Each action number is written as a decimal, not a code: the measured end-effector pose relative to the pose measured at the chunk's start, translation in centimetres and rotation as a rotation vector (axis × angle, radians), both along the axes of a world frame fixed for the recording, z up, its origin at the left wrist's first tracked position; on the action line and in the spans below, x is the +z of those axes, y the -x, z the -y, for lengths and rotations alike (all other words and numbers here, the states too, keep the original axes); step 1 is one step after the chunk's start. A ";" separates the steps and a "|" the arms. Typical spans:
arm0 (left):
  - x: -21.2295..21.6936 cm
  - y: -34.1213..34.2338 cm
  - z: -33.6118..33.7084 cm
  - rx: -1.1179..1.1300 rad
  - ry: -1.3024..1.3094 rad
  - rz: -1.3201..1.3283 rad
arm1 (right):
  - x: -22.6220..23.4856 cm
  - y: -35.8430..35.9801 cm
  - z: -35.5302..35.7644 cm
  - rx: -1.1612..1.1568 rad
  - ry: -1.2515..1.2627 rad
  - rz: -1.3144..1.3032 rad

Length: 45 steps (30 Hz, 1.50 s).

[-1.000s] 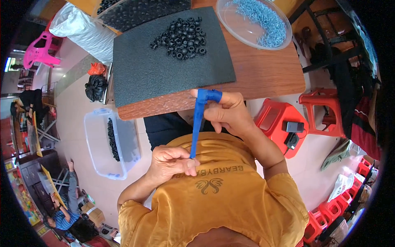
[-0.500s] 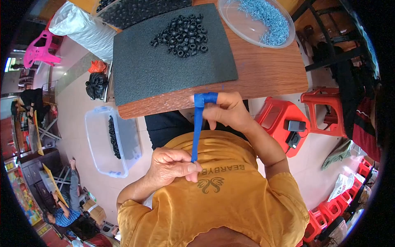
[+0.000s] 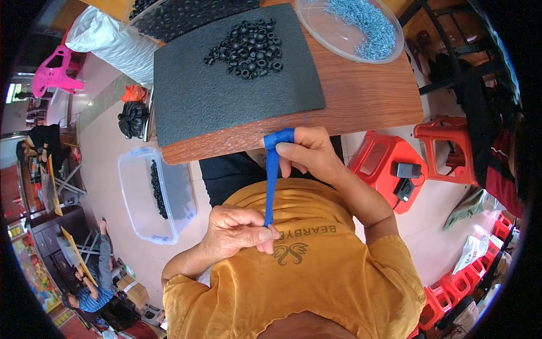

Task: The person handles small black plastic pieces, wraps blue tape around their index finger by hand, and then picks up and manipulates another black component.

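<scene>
— what did you have in the hands?
— through the head camera i had one thing, a blue strip (image 3: pixel 271 186). its upper end was wrapped around the index finger of the right hand (image 3: pixel 313 152), and the rest ran down to the left hand (image 3: pixel 240 227).
— were the hands gripping?
— both were. the left was clamped on the lower end, thumb against fingers. the right thumb pressed on the strip at the wrapped finger. the hands themselves were apart, joined only by that band.
— and where was it against the table (image 3: pixel 372 93)?
— just off the near edge, around the middle of it, in front of the mustard shirt (image 3: pixel 305 212). i couldn't tell the height.
— what did the table carry?
— a dark mat (image 3: pixel 209 104) covered the left part, reaching the near left corner, with a heap of black beads (image 3: pixel 251 50) toward its far side. a clear box (image 3: pixel 200 20) of similar beads stood along the far edge. i saw a round clear dish (image 3: pixel 339 33) with blue beads (image 3: pixel 377 40) toward the far right corner.
— and off the table?
— a red stool (image 3: pixel 377 161) stood beyond the near right corner.
</scene>
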<state>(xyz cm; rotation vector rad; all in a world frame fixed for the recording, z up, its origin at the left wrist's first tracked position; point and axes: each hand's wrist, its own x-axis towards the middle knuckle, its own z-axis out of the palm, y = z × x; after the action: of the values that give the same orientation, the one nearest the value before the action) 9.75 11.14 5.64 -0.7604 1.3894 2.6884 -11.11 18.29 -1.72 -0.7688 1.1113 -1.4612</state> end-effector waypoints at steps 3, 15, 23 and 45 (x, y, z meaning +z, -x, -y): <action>0.0 -0.1 0.1 0.021 -0.014 -0.027 | -0.4 0.1 -0.1 0.050 -0.004 -0.027; 0.6 -0.5 0.5 0.185 -0.161 -0.072 | -0.8 -0.6 -0.2 0.022 0.049 -0.229; 0.4 -0.2 0.2 0.053 0.021 -0.077 | 0.6 -1.4 0.1 -0.150 -0.013 0.038; 2.0 0.7 1.5 0.181 -0.028 -0.136 | -0.3 -0.8 -0.2 0.081 -0.011 -0.049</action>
<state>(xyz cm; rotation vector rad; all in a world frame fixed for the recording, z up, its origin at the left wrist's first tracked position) 9.01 9.65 7.64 -0.7488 1.3687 2.9421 -10.28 18.46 -2.02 -0.8361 1.1122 -1.3738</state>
